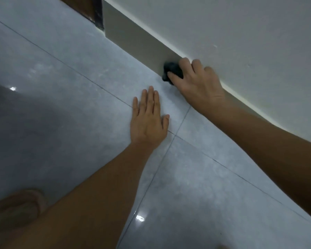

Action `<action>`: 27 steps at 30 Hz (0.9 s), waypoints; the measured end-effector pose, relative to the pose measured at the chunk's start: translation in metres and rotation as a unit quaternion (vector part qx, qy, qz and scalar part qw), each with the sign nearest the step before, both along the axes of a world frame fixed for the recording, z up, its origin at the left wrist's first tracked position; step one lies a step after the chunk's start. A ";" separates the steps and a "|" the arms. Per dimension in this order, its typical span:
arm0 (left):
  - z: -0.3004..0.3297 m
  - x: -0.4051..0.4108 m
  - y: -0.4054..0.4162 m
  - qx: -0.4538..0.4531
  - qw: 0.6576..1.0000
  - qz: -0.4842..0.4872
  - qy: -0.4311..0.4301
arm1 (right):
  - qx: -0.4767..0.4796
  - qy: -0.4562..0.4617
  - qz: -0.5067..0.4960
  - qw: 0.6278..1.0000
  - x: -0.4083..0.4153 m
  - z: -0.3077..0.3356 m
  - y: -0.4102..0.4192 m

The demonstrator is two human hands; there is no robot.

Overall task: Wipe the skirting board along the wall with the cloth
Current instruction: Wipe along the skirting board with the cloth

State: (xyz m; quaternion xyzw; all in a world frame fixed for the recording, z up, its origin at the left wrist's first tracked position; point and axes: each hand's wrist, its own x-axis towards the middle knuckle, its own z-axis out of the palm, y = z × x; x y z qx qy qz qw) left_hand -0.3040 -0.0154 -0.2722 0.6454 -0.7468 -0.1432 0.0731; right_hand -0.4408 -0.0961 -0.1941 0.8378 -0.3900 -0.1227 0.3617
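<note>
Skirting board (133,38) (cloth (172,71) against it) diagonal, upper-left to lower-right.

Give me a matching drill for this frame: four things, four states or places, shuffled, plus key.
Things
1. left hand
2. right hand
3. cloth
4. skirting board

States or places
A. dark, bunched, pressed against the board
B. flat on the floor tile, fingers straight
C. beige strip where the wall meets the floor
D. fingers curled round the cloth

Pairs: 1-B, 2-D, 3-A, 4-C
</note>
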 end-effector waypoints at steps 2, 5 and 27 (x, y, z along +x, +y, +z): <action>0.001 -0.013 0.007 0.003 1.000 -0.003 -0.021 | 0.017 0.010 -0.022 1.000 -0.040 -0.011 0.032; 0.002 -0.028 0.012 -0.003 0.999 -0.029 -0.024 | 0.054 0.023 -0.083 0.995 -0.102 -0.018 0.084; 0.005 -0.107 0.025 -0.011 0.990 -0.125 -0.069 | 0.066 -0.078 -0.244 0.964 -0.215 0.005 0.177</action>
